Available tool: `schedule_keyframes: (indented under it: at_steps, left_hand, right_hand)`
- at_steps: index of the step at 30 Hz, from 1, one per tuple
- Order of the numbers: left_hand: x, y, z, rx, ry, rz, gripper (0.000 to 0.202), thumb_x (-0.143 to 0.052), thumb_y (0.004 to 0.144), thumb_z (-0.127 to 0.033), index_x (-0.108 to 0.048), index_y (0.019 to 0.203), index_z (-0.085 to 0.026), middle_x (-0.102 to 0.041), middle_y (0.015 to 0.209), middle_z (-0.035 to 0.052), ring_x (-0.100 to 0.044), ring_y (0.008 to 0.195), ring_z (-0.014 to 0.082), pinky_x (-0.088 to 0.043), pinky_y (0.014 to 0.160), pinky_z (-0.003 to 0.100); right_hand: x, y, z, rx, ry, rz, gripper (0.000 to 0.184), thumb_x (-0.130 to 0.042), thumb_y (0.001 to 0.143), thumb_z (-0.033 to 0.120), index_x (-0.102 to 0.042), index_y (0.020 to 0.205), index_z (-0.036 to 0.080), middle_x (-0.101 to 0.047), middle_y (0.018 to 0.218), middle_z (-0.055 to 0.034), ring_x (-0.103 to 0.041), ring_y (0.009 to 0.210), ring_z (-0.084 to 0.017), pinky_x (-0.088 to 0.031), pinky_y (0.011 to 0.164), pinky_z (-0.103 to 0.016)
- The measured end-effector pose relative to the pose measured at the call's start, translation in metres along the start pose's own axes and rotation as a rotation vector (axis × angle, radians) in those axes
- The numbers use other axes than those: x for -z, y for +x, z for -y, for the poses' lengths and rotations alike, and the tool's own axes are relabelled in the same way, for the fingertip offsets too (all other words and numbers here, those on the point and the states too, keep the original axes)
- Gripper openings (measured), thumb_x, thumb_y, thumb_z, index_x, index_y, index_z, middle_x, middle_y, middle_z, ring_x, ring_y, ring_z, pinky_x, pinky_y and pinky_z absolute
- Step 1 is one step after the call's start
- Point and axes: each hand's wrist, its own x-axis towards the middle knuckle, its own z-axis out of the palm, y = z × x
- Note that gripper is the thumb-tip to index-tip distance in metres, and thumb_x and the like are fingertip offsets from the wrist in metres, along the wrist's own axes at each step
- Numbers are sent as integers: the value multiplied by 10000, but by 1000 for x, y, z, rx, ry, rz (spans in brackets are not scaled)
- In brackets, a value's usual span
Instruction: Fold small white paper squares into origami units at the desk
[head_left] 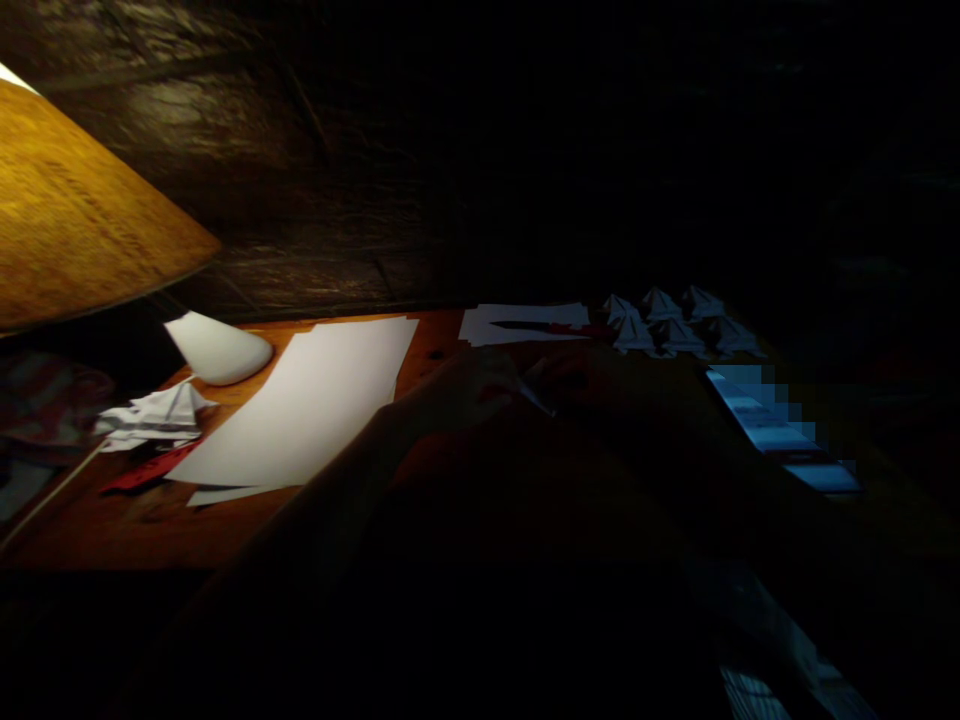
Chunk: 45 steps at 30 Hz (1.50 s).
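Observation:
In deep shadow over the middle of the table, my left hand [480, 388] is closed, its fingers pinching a small folded piece of paper [538, 398]. My right hand [581, 375] meets it from the other side, fingers bent onto the same paper; its outline is very dark. Just beyond the hands lies a short stack of white sheets [480, 325], with a red-handled knife [559, 328] across it. Several folded paper figures [671, 335] stand in two rows behind my right hand.
Larger white sheets [300, 400] lie left of my hands on the wooden table [150, 535]. A lamp with a yellow shade [90, 210] and white base [217, 348] stands left, near another folded paper figure [157, 415] and a red object [150, 468]. At right glows a screen [780, 435].

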Motion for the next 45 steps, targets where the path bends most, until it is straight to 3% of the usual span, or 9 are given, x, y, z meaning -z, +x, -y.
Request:
schedule_keyframes:
  at_steps: [6, 18, 26, 38, 45]
  left_hand:
    - [-3, 3, -9, -42, -136, 26, 300, -559, 944, -172, -668, 1216, -236, -675, 1205, 63, -637, 1125, 204, -508, 987, 382]
    - [1, 3, -10, -42, -114, 51, 379, -538, 908, -122, -711, 1204, -284, -667, 1205, 50, -640, 1101, 205, -519, 954, 388]
    - [0, 3, -8, -53, -172, 40, 372, -537, 917, -133, -687, 1221, -286, -668, 1195, 49, -634, 1115, 198, -522, 971, 397]
    - [-2, 6, -10, -53, -165, 40, 317, -524, 918, -160, -713, 1159, -241, -663, 1192, 82, -628, 1128, 220, -527, 982, 427]
    - [-3, 6, -13, -25, -180, 39, 301, -508, 905, -140, -709, 1113, -222, -636, 1183, 72, -630, 1103, 202, -531, 947, 373]
  right_hand:
    - [-2, 1, -5, 15, -3, 10, 211, -676, 857, 176, -812, 989, 269, -750, 1198, -37, -683, 1112, -209, -510, 980, -381]
    - [-4, 1, -11, 76, -2, 13, 252, -648, 859, 145, -807, 986, 293, -741, 1222, -19, -662, 1154, -208, -478, 1033, -408]
    - [-5, 1, -15, 82, 89, 3, 294, -643, 865, 128, -804, 1026, 314, -751, 1198, -16, -696, 1077, -187, -523, 968, -374]
    - [-2, 1, -1, 42, -14, -3, 255, -644, 855, 109, -804, 979, 263, -747, 1182, -39, -692, 1072, -193, -514, 966, -371]
    - [-1, 4, 6, 10, -108, 12, 199, -681, 833, 109, -793, 920, 249, -733, 1185, -48, -675, 1089, -218, -502, 961, -403]
